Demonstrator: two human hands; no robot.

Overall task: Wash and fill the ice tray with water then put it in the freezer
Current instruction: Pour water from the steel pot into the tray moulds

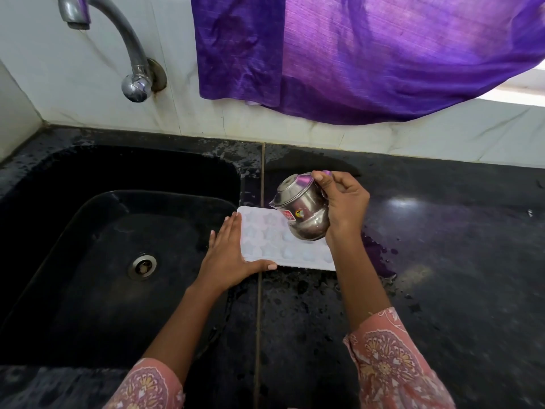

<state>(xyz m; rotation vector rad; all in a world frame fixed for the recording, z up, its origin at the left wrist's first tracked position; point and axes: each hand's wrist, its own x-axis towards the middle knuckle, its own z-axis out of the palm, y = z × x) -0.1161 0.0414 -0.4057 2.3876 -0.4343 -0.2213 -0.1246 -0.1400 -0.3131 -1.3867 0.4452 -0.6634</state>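
A white ice tray (274,246) with shaped moulds lies flat on the black counter, just right of the sink. My left hand (228,255) rests with straight fingers against the tray's left end, thumb along its near edge. My right hand (343,206) grips a small steel pot (303,211) by its rim and holds it tipped leftward over the tray's far right part. I cannot tell whether water is pouring from it.
A black sink (73,172) with a round drain (142,265) fills the left side. A steel tap (129,48) juts from the tiled wall above it. A purple cloth (368,54) hangs at the back. The wet black counter (442,261) extends to the right.
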